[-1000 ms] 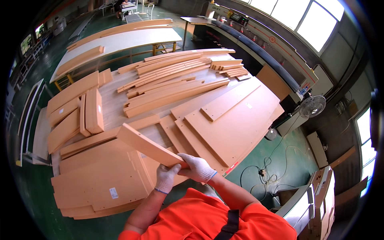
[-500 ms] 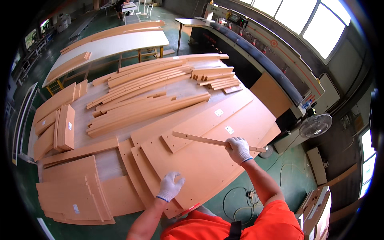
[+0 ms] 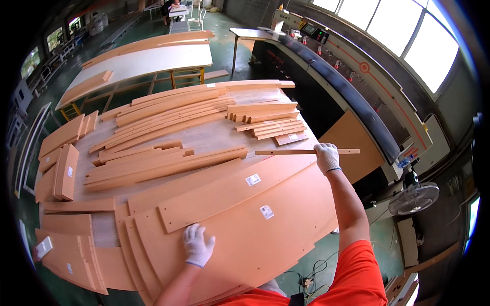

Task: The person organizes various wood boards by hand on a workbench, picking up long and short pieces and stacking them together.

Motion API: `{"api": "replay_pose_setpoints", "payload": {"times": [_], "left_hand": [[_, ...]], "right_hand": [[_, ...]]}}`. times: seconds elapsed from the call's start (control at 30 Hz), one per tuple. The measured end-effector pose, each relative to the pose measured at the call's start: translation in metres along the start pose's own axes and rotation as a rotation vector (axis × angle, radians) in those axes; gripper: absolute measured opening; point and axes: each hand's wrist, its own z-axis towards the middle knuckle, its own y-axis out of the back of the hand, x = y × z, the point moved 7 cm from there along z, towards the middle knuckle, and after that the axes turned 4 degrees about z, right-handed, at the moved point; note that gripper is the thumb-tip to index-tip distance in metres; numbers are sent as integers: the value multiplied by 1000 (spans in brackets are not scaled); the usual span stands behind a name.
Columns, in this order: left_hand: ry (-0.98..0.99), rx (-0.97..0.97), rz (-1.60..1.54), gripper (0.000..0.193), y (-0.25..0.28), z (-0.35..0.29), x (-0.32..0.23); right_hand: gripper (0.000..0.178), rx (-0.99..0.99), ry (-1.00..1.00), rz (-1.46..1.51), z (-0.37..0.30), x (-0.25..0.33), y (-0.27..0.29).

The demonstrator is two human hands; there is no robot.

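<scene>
My right hand [image 3: 327,157], in a white knit glove, is wrapped round a narrow wooden strip [image 3: 286,152] with small holes. The strip hangs level above the far right part of the table, with both ends free. My left hand [image 3: 198,246], gloved too, lies with fingers and thumb apart at the near edge of a long narrow panel [image 3: 214,196]. That panel, bearing a white label [image 3: 253,179], rests on larger stacked panels [image 3: 240,234]. A second label [image 3: 266,212] is on the larger panel below.
Beyond lie bundled rails [image 3: 168,120] and short strips [image 3: 275,128]. Panel stacks [image 3: 65,171] line the left side, where a white rectangular object [image 3: 44,248] shows. A long machine [image 3: 326,76], a fan [image 3: 414,198] and floor cables [image 3: 311,275] are at right.
My right hand has carried the strip farther away, above the short strips' side of the table. My left hand has moved forward and left to the narrow panel's edge. The view has shifted.
</scene>
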Motion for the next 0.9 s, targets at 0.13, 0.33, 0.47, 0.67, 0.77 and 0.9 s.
{"api": "replay_pose_setpoints", "payload": {"times": [0.13, 0.33, 0.47, 0.67, 0.77, 0.9], "left_hand": [[-10, 19, 133, 42, 9, 2, -22], [36, 116, 259, 40, -1, 4, -29], [49, 137, 297, 40, -8, 10, -34], [66, 164, 348, 39, -13, 13, -35], [68, 164, 353, 40, -13, 14, -34], [77, 183, 375, 40, -14, 7, -31]], "right_hand": [[11, 77, 47, 50, 60, -54, -111], [18, 220, 64, 178, 117, -69, -241], [15, 254, 96, 221, 145, -74, -299], [14, 123, 106, 281, 194, -70, -322], [17, 71, 108, 218, 203, -59, -323], [17, 57, 76, 310, 196, -58, -323]]}}
